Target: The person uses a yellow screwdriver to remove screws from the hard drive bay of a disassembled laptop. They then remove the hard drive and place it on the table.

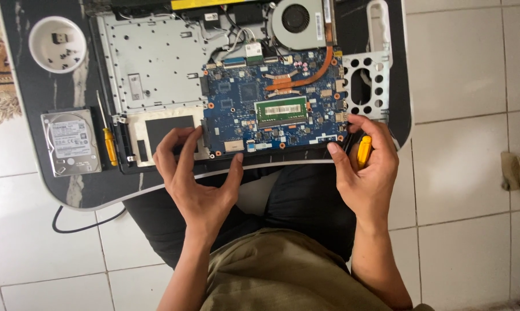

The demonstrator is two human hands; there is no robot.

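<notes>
1. Left hand point(193, 173): fingers spread apart, gripping nothing; fingertips resting on the near edge of the opened laptop base point(156, 69), thumb touching the near-left corner of the blue motherboard point(271, 103).
2. Right hand point(366, 167): curled around a yellow-handled screwdriver point(364, 151) tucked in the palm; index tip pressing the near-right corner of the same board, just beside the perforated metal bracket point(366, 80).
3. Motherboard: seated in the chassis directly beyond and between both hands; green memory module point(281, 110) in its slot, just beyond the right index finger.
4. Cooling fan point(297, 20) and copper heat pipe point(311, 72): in place, farther out past the right hand.
5. Empty drive bay point(168, 129): under the left fingertips; bottom cover absent.
6. Hard drive point(71, 142): out of the machine, flat on the dark table point(47, 86), well to the left of the left hand.
7. Second yellow screwdriver point(107, 138): between the hard drive and the chassis.
8. White cup point(57, 44): far beyond the left hand, holding small dark parts, probably screws, too small to confirm.
9. Progress, judged: disassembly well advanced, with cover and drive out; board, fan and memory still mounted; board screw status not discernible.
</notes>
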